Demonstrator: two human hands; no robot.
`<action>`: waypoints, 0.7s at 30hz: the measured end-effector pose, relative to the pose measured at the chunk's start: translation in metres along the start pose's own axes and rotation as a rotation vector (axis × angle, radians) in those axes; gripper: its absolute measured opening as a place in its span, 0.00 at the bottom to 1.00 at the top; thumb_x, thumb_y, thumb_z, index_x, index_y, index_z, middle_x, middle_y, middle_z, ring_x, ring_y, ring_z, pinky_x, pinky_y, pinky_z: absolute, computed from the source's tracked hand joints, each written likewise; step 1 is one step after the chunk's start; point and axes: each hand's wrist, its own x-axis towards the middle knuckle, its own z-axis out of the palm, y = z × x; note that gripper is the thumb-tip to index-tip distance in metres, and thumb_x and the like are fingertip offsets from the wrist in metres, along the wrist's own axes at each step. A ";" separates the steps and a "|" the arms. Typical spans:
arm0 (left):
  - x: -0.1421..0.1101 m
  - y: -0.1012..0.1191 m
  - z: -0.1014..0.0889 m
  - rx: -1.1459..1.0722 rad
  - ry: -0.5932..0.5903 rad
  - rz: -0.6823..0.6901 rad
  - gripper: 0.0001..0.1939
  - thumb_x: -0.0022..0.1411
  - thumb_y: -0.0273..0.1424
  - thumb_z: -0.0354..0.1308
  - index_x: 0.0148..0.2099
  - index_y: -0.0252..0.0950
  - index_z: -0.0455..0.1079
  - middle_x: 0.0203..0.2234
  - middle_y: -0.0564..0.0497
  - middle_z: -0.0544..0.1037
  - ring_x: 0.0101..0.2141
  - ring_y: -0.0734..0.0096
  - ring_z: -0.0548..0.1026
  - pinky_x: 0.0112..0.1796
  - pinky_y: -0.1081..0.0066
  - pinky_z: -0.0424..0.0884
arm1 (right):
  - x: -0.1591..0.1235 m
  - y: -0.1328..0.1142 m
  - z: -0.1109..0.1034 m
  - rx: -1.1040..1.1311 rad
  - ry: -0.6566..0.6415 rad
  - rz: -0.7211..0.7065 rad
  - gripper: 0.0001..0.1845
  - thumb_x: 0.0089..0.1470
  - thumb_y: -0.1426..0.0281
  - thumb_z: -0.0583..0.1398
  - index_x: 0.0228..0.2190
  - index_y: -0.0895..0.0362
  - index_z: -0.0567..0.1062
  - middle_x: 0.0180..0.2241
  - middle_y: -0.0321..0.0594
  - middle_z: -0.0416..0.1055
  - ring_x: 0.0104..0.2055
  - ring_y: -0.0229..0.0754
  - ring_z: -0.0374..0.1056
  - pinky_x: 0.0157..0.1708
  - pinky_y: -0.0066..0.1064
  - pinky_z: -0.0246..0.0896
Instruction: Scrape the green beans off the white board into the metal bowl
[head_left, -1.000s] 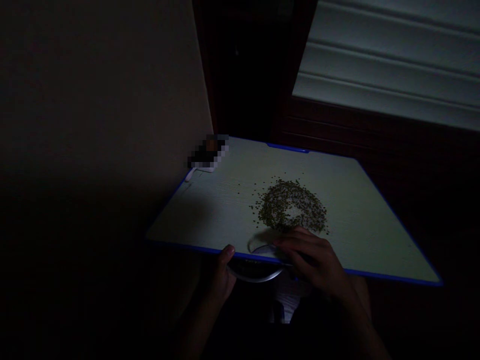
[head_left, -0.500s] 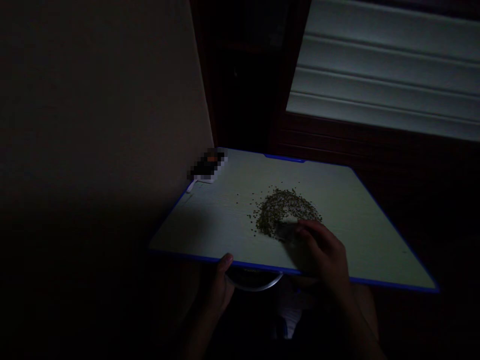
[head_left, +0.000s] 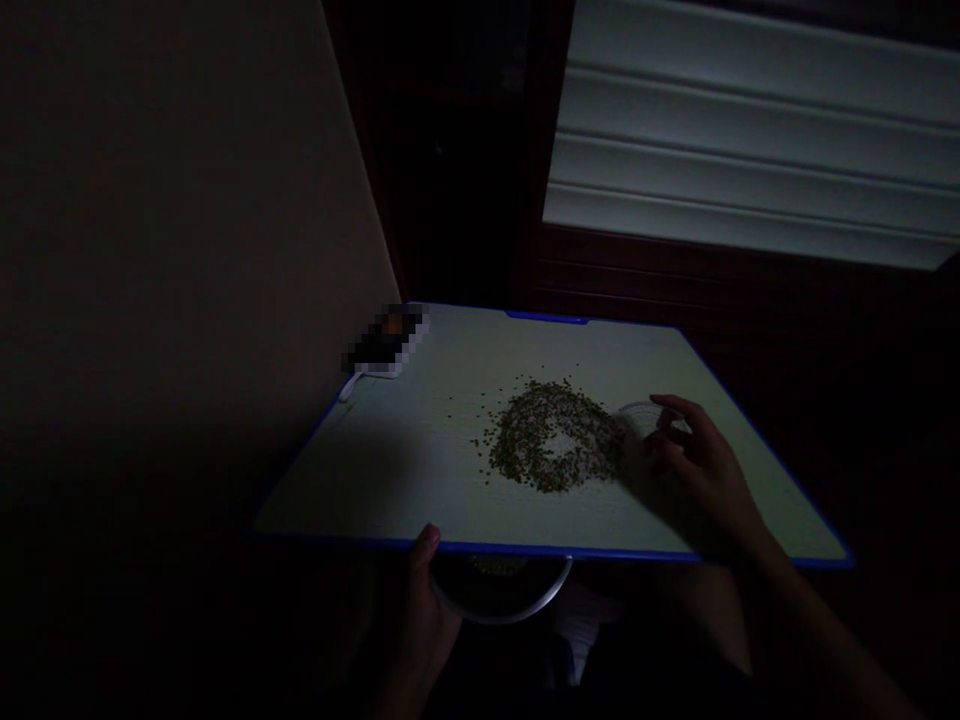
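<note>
A ring-shaped pile of small green grains (head_left: 551, 448) lies on a pale tabletop with a blue edge (head_left: 570, 551). My right hand (head_left: 694, 460) rests on the table just right of the pile. Its fingers pinch a small pale rounded piece (head_left: 636, 415) that touches the pile's right side. My left hand (head_left: 426, 590) grips the rim of a metal bowl (head_left: 517, 597) held under the table's near edge. Some grains show dimly inside the bowl.
The room is very dark. A blurred dark object on a white base (head_left: 384, 343) sits at the table's far left corner. A wall (head_left: 187, 250) stands close on the left and pale slatted panels (head_left: 750, 150) behind.
My right hand moved from the table's near edge, across the pile, to its right side with the pale piece. The view shifted, and the bowl stays under the edge.
</note>
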 end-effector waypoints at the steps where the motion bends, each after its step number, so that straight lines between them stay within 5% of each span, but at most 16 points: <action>1: -0.002 0.001 0.002 -0.001 0.017 0.001 0.26 0.63 0.33 0.58 0.63 0.40 0.66 0.41 0.48 0.84 0.54 0.53 0.74 0.57 0.54 0.67 | 0.002 0.000 0.001 -0.002 -0.037 -0.002 0.24 0.58 0.67 0.59 0.56 0.49 0.66 0.40 0.38 0.62 0.36 0.40 0.70 0.24 0.27 0.67; 7: -0.007 -0.001 0.002 0.170 0.091 -0.042 0.25 0.61 0.32 0.60 0.60 0.39 0.69 0.38 0.47 0.84 0.51 0.51 0.77 0.55 0.51 0.69 | 0.029 -0.013 0.015 -0.082 -0.349 -0.102 0.15 0.60 0.71 0.58 0.49 0.53 0.71 0.39 0.40 0.69 0.32 0.36 0.67 0.24 0.24 0.66; 12: -0.009 -0.016 0.003 0.125 0.057 -0.027 0.26 0.55 0.28 0.63 0.57 0.38 0.71 0.37 0.48 0.84 0.48 0.49 0.79 0.55 0.49 0.68 | 0.069 -0.024 0.026 0.010 -0.692 -0.113 0.13 0.60 0.72 0.58 0.47 0.52 0.74 0.26 0.32 0.70 0.22 0.33 0.66 0.20 0.23 0.64; 17: -0.001 -0.017 -0.001 0.109 0.163 -0.044 0.22 0.50 0.25 0.65 0.50 0.40 0.74 0.31 0.52 0.84 0.49 0.52 0.78 0.57 0.53 0.67 | 0.077 -0.017 0.036 0.012 -0.804 -0.158 0.07 0.58 0.69 0.63 0.40 0.54 0.77 0.24 0.29 0.71 0.21 0.30 0.65 0.20 0.22 0.60; 21: 0.007 -0.017 -0.006 0.175 0.060 -0.016 0.18 0.45 0.26 0.65 0.42 0.40 0.76 0.32 0.52 0.84 0.47 0.46 0.79 0.53 0.48 0.70 | 0.072 -0.010 0.031 -0.050 -0.835 -0.210 0.09 0.58 0.66 0.63 0.41 0.55 0.79 0.27 0.33 0.76 0.26 0.33 0.67 0.25 0.24 0.61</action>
